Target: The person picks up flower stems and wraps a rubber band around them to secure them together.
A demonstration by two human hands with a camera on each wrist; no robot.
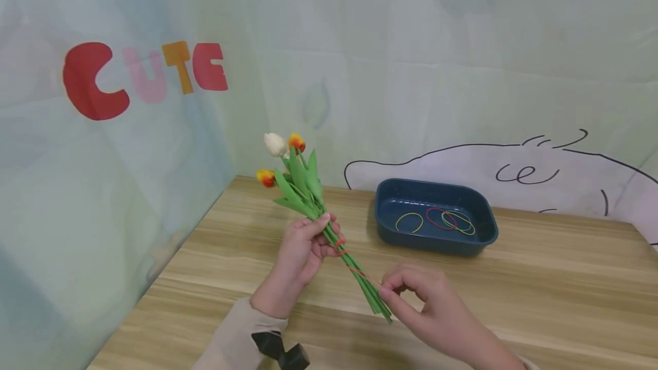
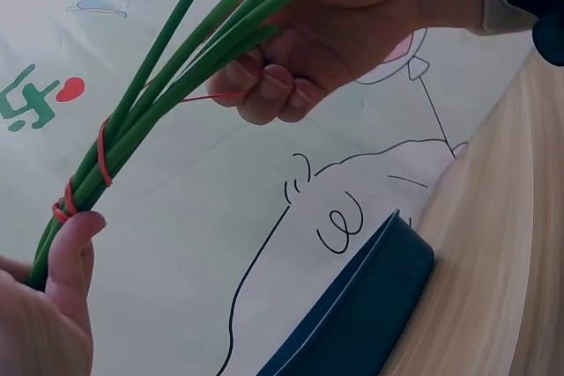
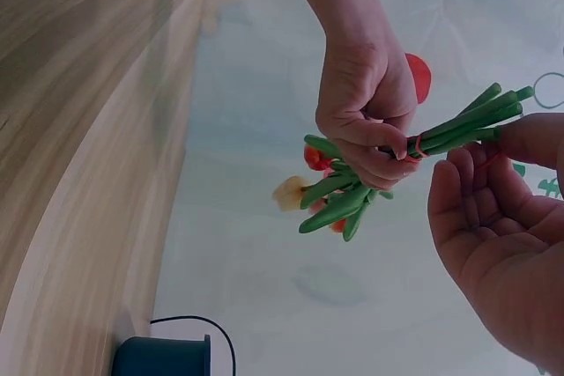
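A bunch of tulips (image 1: 307, 187) with white and orange-red heads is tilted above the table, heads up and to the left. My left hand (image 1: 303, 247) grips its green stems just below the leaves. A red rubber band (image 2: 104, 154) loops round the stems beyond my left thumb, with red turns bunched beside it. My right hand (image 1: 437, 307) pinches a stretched part of the band between thumb and fingertips, pulled out toward the stem ends. In the right wrist view, my right fingers (image 3: 467, 209) lie close to the stem ends (image 3: 507, 103).
Behind the hands, a dark blue basin (image 1: 437, 244) stands on the wooden table (image 1: 555, 278) and holds several yellow and red rubber bands (image 1: 457, 222). A printed cloth backdrop (image 1: 411, 73) hangs along the table's back and left sides.
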